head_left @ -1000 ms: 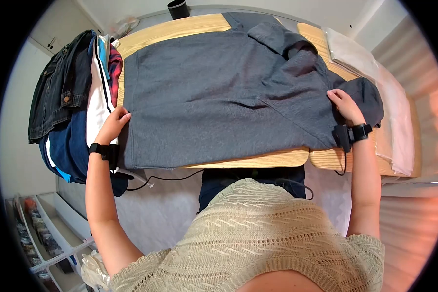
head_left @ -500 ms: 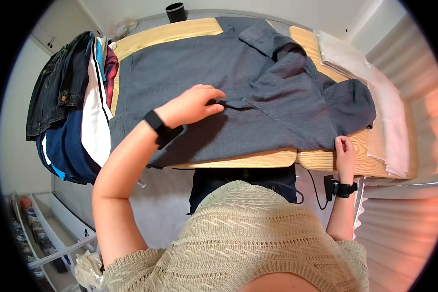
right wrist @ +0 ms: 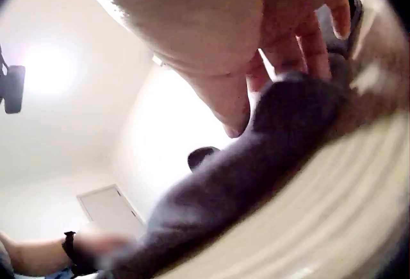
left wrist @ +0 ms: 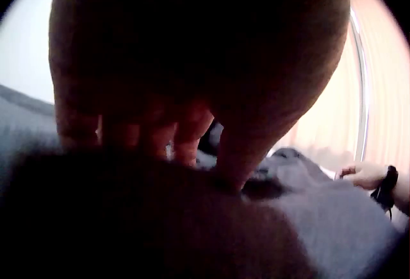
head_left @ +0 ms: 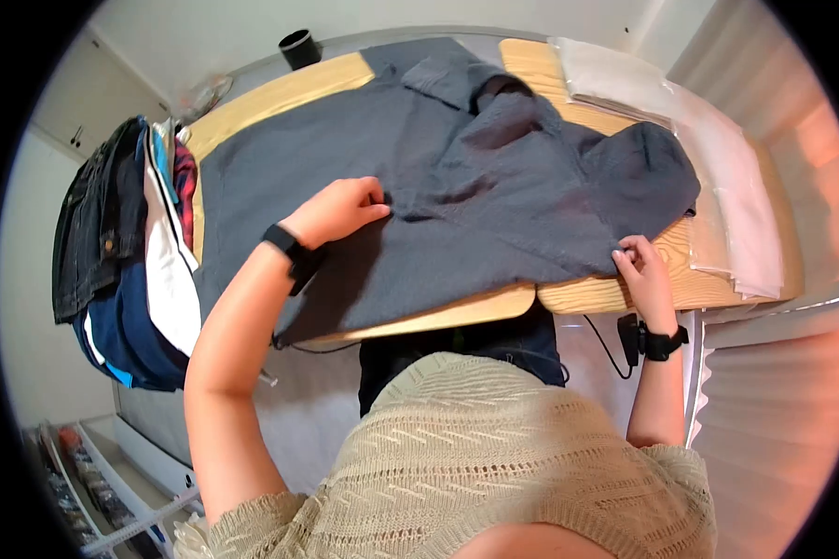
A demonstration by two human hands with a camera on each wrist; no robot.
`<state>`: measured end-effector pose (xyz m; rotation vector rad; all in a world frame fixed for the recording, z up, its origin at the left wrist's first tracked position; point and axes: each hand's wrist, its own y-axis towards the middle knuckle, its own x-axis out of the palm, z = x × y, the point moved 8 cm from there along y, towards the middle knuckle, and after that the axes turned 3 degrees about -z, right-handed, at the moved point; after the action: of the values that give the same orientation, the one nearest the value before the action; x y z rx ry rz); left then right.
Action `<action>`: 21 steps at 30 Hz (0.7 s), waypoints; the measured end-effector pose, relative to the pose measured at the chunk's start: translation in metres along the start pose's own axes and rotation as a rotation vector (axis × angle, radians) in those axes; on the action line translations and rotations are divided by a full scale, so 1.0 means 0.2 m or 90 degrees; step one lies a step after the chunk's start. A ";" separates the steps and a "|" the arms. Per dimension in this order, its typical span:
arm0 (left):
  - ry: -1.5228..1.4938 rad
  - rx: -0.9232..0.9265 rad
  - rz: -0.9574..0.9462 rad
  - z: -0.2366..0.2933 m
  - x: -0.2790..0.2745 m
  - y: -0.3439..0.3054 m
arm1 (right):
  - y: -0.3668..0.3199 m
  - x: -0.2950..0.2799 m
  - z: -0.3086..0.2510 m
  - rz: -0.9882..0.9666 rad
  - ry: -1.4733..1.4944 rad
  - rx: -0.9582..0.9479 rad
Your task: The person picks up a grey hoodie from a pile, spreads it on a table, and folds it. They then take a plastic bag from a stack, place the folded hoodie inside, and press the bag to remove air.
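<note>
A dark grey hooded top point(head_left: 298, 158) lies spread over the table, its hem at the left and its hood point(head_left: 648, 168) at the right. My left hand point(head_left: 337, 211) pinches the cloth near the middle of the body, where a small crease runs from the fingertips. In the left wrist view, the fingers point(left wrist: 186, 141) point down into the cloth, with the thumb opposite. At the near shoulder edge below the hood, my right hand point(head_left: 647, 272) pinches the fabric. The right wrist view has the thumb point(right wrist: 234, 122) on one side of that edge and the fingers beyond it.
Several garments, including a black denim jacket point(head_left: 98, 233), hang in a pile over the table's left end. Clear-bagged pale garments point(head_left: 718, 186) lie along the right side. The wooden table point(head_left: 485, 306) has a gap between its two tops. A black bin point(head_left: 299, 50) stands behind.
My left hand has gone from the hem to the middle of the top and pinches it. The right hand has moved from beside the hood to the near shoulder edge. The head view has shifted.
</note>
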<state>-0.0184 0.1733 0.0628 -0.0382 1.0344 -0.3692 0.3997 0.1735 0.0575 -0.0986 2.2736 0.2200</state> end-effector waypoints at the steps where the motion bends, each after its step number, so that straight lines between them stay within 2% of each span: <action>1: -0.032 0.013 0.035 0.05 -0.09 -0.02 | -0.02 -0.04 -0.04 0.015 0.069 0.000; 2: -0.064 0.024 0.069 0.10 -0.19 -0.05 | -0.03 -0.08 -0.07 0.030 0.140 -0.002; 6: -0.060 0.069 0.130 0.37 -0.54 -0.07 | -0.04 -0.12 -0.15 0.050 0.065 -0.056; 9: -0.017 0.130 0.120 0.47 -0.66 0.11 | -0.03 0.00 -0.11 0.010 0.049 -0.118; 10: -0.015 0.150 0.124 0.46 -0.66 0.21 | -0.03 0.02 -0.11 0.002 0.021 -0.153; 11: -0.008 0.154 0.129 0.44 -0.66 0.31 | -0.04 0.02 -0.11 0.005 0.047 -0.130; 12: 0.072 0.179 0.138 0.46 -0.63 0.41 | -0.04 0.02 -0.10 0.008 0.046 -0.136; 13: 0.152 0.204 0.145 0.48 -0.59 0.51 | -0.05 0.02 -0.08 0.001 0.071 -0.109; 15: 0.174 0.187 0.087 0.49 -0.49 0.72 | -0.03 0.03 -0.02 -0.009 0.120 -0.041; 16: 0.197 0.217 0.086 0.50 -0.43 0.80 | -0.01 0.02 -0.02 0.001 0.124 -0.040; 18: 0.254 0.195 0.081 0.51 -0.34 0.92 | -0.02 0.02 -0.01 0.010 0.186 -0.001; 19: 0.294 0.196 0.163 0.52 -0.32 0.93 | -0.01 0.01 -0.03 0.022 0.171 0.000; 20: 0.295 0.204 0.148 0.52 -0.31 0.97 | -0.01 0.02 -0.03 0.025 0.176 0.016; 21: 0.322 0.238 0.158 0.51 -0.33 1.00 | 0.00 0.01 -0.06 0.036 0.124 -0.028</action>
<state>0.0946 0.3669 0.1304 0.5390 1.4342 -0.3475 0.3900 0.1705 0.0627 -0.0810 2.4681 0.3015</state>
